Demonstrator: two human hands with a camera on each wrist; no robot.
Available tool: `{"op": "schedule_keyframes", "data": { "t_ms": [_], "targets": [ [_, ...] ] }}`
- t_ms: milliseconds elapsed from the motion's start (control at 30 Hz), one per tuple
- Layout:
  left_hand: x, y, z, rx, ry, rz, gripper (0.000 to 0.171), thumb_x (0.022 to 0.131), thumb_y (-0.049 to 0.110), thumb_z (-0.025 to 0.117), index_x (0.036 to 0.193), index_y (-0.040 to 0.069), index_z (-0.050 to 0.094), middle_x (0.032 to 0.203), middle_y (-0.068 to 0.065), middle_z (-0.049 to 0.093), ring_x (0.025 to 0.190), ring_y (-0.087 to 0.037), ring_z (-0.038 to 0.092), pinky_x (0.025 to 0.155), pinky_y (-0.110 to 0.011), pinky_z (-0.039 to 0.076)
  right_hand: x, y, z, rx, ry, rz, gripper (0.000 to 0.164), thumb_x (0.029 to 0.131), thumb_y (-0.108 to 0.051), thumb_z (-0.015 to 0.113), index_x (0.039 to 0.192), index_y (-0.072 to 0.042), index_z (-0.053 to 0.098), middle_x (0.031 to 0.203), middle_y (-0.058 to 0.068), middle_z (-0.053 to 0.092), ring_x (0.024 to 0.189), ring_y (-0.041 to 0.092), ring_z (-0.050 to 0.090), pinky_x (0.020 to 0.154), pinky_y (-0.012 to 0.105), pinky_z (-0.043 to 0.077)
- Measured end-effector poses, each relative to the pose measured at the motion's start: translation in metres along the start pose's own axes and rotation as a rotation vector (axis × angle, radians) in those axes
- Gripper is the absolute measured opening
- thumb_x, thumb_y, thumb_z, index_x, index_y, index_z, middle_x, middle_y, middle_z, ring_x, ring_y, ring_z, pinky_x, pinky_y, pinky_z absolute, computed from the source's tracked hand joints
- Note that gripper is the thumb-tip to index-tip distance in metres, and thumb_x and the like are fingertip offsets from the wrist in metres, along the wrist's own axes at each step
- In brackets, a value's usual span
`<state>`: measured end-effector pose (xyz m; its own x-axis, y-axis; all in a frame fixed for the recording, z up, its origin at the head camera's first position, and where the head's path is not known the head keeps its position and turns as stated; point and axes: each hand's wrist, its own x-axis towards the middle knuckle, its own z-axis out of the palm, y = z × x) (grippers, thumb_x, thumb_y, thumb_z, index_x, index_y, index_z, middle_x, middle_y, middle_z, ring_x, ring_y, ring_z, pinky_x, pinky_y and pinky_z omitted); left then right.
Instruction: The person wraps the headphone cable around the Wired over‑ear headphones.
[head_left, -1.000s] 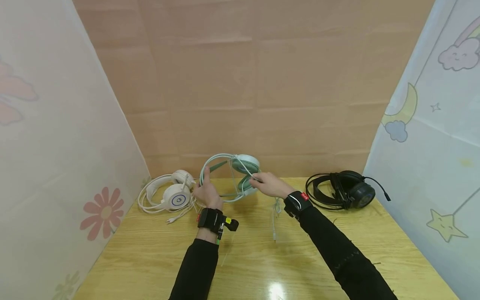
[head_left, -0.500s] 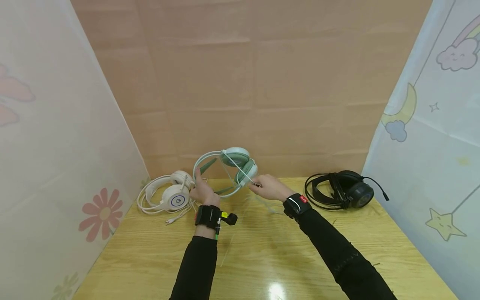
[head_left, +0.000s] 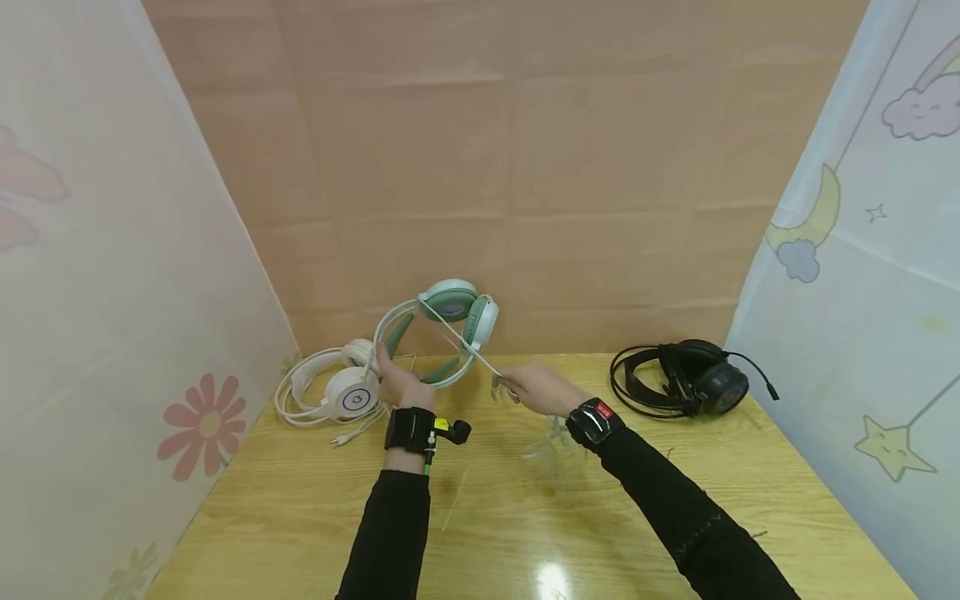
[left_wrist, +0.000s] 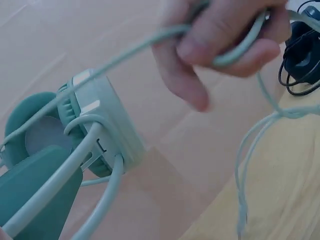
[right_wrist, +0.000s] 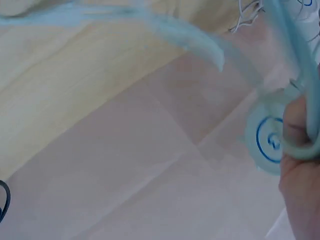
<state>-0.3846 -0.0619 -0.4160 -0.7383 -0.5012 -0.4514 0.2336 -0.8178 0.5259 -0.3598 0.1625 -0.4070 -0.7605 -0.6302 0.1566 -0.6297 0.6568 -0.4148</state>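
Mint-green headphones (head_left: 481,323) are held up above the table, tilted, with both ear cups at the upper right of the headband. My left hand (head_left: 403,388) grips the headband at its left side. The cable (left_wrist: 125,56) stretches taut from the ear-cup side to my right hand (head_left: 542,388), whose curled fingers pinch it. In the left wrist view the cable loops round those fingers, and a gathered bundle of cord (left_wrist: 286,113) hangs below. Motion blurs the cord in the right wrist view. The left fingers are mostly hidden behind the headband.
White headphones (head_left: 352,393) with a loose cord lie on the wooden table (head_left: 480,533) at the left, close to my left hand. A black headset (head_left: 722,388) with a microphone and coiled cable lies at the right. Brown paper (head_left: 495,167) covers the back wall.
The headphones have risen and shifted left in my left hand, tilting upward. My right hand has dropped slightly, and more cable now stretches between it and the headphones.
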Motion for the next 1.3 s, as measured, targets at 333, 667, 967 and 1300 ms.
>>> {"op": "schedule_keyframes", "data": {
  "t_ms": [333,667,967,1300],
  "targets": [
    [-0.009,0.008,0.005,-0.019,-0.080,-0.097,0.057,0.084,0.052,0.069,0.118,0.015,0.043,0.065,0.003,0.026,0.050,-0.014,0.028,0.078,-0.030,0.034,0.000,0.012,0.006,0.073,-0.015,0.119,0.056,0.106,-0.045,0.029,0.069,-0.014,0.058,0.060,-0.005,0.047,0.050,0.010,0.032,0.055,0.026,0.031],
    [-0.012,0.017,0.001,-0.087,-0.182,-0.185,0.051,0.092,0.046,0.059,0.128,0.019,0.035,0.099,-0.003,0.038,0.052,-0.013,0.020,0.072,-0.030,0.033,-0.006,0.030,0.016,0.128,-0.045,0.133,0.056,0.105,-0.044,0.034,0.062,-0.014,0.052,0.057,-0.007,0.041,0.048,0.009,0.030,0.059,0.027,0.033],
    [-0.007,0.017,0.000,-0.100,-0.245,-0.279,0.042,0.094,0.044,0.055,0.110,0.018,0.026,0.087,0.002,0.015,0.070,-0.013,0.016,0.095,-0.035,0.021,0.000,0.036,0.019,0.341,-0.162,0.154,0.046,0.108,-0.033,0.032,0.088,0.000,0.057,0.067,-0.001,0.035,0.051,0.012,0.026,0.055,0.026,0.028],
    [0.009,0.028,-0.006,-0.150,-0.260,-0.385,0.062,0.091,0.053,0.054,0.125,0.020,0.014,0.145,-0.010,0.011,0.143,-0.024,0.012,0.117,-0.052,0.025,-0.010,0.050,0.025,0.379,-0.093,0.293,0.064,0.103,-0.056,0.026,0.106,-0.003,0.062,0.093,0.017,0.057,0.072,0.022,0.045,0.068,0.035,0.036]
  ]
}}
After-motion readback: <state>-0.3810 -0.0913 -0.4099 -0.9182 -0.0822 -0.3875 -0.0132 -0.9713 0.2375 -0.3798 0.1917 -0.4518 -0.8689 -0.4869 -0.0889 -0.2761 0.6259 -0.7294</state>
